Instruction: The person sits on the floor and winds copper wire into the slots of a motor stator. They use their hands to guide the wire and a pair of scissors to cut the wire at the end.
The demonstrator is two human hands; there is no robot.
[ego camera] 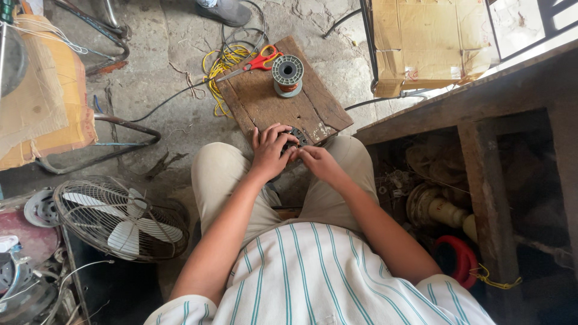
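Observation:
My left hand (pixel 270 150) is wrapped over a small dark round part (pixel 296 138) that rests at the near edge of a worn wooden board (pixel 265 102). My right hand (pixel 318 161) pinches at the same part from the right side. Most of the part is hidden under my fingers. Farther along the board stand a grey spool of copper wire (pixel 288 74) and red-handled scissors (pixel 256 64). My knees in beige trousers frame the board's near corner.
Yellow wire (pixel 218 66) lies tangled left of the board. A wire-caged fan (pixel 119 218) lies at lower left. A wooden bench (pixel 481 102) with cluttered parts and a red coil (pixel 457 256) is on the right. Cardboard (pixel 427 36) leans at top right; someone's shoe (pixel 226 11) shows at top.

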